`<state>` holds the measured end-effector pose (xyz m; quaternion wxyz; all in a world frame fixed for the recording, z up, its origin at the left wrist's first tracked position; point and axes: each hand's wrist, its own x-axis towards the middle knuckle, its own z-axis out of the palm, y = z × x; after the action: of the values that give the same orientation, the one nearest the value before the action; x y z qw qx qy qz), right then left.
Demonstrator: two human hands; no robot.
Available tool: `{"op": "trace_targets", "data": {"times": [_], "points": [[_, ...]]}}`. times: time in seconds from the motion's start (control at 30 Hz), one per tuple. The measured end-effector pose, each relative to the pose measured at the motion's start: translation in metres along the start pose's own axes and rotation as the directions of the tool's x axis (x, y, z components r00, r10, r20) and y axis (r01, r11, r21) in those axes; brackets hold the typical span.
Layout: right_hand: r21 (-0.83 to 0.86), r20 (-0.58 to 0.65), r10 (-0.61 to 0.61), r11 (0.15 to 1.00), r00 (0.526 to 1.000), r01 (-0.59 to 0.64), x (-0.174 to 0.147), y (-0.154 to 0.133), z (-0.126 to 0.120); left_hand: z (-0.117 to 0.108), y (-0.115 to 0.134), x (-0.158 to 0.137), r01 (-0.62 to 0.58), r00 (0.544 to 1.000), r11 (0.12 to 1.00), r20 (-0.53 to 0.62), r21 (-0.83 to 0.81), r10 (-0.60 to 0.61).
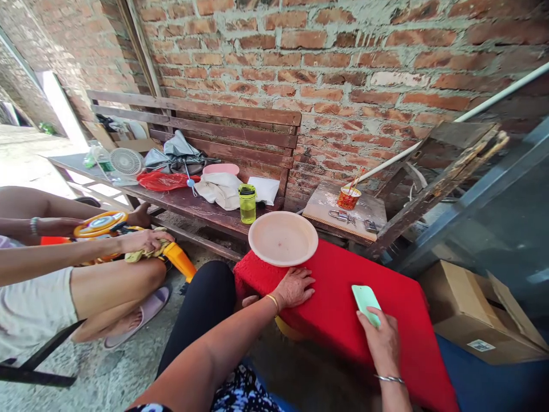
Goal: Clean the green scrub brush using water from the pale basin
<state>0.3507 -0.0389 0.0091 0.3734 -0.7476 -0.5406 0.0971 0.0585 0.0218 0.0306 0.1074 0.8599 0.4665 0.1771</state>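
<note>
My left hand (295, 286) lies with its fingers spread on the red cloth (338, 286) that covers a low table, just in front of a pale pink basin (283, 237). The basin rests at the table's far left corner, and I see only a small speck inside it. Over the table's right part, my right hand (383, 337) is closed around a mint-green oblong thing (366, 300) with rounded corners. Its underside is hidden, so its kind does not show.
A yellow-green bottle (247, 203), a red bag (165, 180) and a small fan (126, 161) stand on the wooden bench (193, 206). Another person's hand (143, 241) holds a cloth against a yellow toy part (180, 260). A cardboard box (463, 303) sits right; a noodle cup (348, 198) stands behind.
</note>
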Motion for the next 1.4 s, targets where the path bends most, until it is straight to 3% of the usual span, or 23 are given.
{"op": "trace_targets", "data": {"times": [0.1,0.17,0.47,0.9,1.4], "points": [[0.029,0.036,-0.133,0.991,0.99,0.132,-0.005,-0.021,0.018,-0.001,0.001,0.0,0.007,1.0,1.0,0.008,0.002,-0.007],[0.021,0.05,-0.157,0.988,0.986,0.156,-0.004,-0.024,0.022,-0.001,0.001,-0.001,0.013,1.0,1.0,0.014,0.005,-0.013],[-0.108,0.014,0.065,0.992,0.998,-0.063,0.007,0.01,-0.006,0.002,-0.002,-0.002,0.02,1.0,1.0,0.001,0.009,-0.021],[-0.268,-0.054,-0.068,0.962,0.996,0.051,0.002,0.011,-0.001,0.001,-0.002,-0.001,0.023,1.0,1.0,0.012,0.001,-0.023],[-0.359,-0.073,-0.087,0.932,0.994,0.055,-0.002,0.006,-0.002,0.001,0.001,-0.001,0.008,1.0,1.0,0.006,0.017,-0.008]]}}
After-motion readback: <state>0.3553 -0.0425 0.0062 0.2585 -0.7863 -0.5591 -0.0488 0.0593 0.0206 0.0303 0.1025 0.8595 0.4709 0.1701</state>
